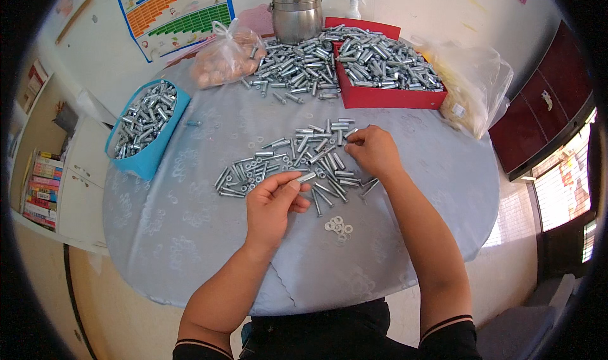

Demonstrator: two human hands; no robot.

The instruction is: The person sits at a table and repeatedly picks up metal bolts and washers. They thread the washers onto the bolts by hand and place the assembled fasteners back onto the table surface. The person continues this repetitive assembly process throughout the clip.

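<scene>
Between the thumb and fingertips of my left hand [273, 201] is a short silver metal sleeve [307, 177], held above the near side of the pile. My right hand [375, 151] is at the pile's right edge, thumb and fingers pinched together by some loose sleeves [339, 125]. What sits in that pinch, if anything, is too small to make out. Under and between both hands lies a loose pile of bolts [327, 163], sleeves and nuts. A small group of flat washers [339, 227] rests on the cloth in front of the pile.
A blue bin [151, 160] of bolts stands at the left. Toward the back are a red box [392, 99] heaped with bolts, a spilled bolt heap [294, 65], a tied bag of round items [221, 62], a steel pot [296, 18] and another plastic bag [472, 84].
</scene>
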